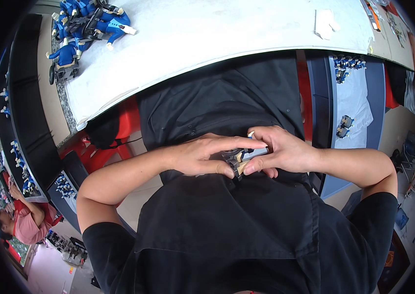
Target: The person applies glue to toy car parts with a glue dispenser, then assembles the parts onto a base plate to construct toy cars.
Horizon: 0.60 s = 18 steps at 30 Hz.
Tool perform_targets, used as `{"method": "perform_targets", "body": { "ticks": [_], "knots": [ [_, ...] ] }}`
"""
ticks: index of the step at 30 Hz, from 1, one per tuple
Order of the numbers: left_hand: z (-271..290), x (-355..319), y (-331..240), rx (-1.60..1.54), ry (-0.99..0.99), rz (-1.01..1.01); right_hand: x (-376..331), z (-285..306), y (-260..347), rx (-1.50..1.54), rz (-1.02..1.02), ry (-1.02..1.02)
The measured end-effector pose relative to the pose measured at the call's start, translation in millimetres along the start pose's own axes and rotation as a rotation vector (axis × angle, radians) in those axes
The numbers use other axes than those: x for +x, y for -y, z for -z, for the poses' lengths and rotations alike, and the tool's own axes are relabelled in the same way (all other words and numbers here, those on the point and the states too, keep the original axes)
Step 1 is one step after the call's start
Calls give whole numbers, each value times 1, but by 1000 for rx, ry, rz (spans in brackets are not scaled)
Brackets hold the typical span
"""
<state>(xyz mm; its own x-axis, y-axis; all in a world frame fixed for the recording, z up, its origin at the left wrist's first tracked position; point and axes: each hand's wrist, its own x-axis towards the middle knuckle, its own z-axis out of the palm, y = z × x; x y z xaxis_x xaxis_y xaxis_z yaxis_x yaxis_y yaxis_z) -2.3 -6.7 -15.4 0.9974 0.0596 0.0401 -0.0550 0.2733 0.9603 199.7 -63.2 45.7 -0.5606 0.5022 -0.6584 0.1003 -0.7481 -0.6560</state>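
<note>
Down at lap level, against the black shirt point(227, 215), both hands meet around a small grey-and-tan plastic toy part with a blue tip point(244, 156). Left hand point(202, 156) is curled, fingers stretched across the piece's top, thumb tucked underneath. Right hand point(283, 151) pinches it from the other side, fingers closed. Up on the white-covered table point(207, 29), a heap of blue plastic toy figures point(87, 29) sits well apart.

The small toy part point(246, 156) looks like smooth plastic, grey and tan. The counter point(207, 29) is covered in matt white cloth. The blue toys point(87, 29) at its left corner are glossy plastic.
</note>
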Motion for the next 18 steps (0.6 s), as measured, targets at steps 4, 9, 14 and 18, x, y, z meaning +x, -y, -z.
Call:
{"method": "perform_targets", "body": {
  "ticks": [4,9,14,18],
  "knots": [
    [11,0,-8,-54,36,104,3,-1,3,7,-7,-44],
    [16,-6,-25,-78,-11,159,8,0,13,69,47,-6],
    [-8,-5,-17,29,-82,42,-3,-1,6,-92,22,-6],
    [-14,11,-12,-27,-22,-6,-16,-5,-7,-7,-11,-139]
  ]
}}
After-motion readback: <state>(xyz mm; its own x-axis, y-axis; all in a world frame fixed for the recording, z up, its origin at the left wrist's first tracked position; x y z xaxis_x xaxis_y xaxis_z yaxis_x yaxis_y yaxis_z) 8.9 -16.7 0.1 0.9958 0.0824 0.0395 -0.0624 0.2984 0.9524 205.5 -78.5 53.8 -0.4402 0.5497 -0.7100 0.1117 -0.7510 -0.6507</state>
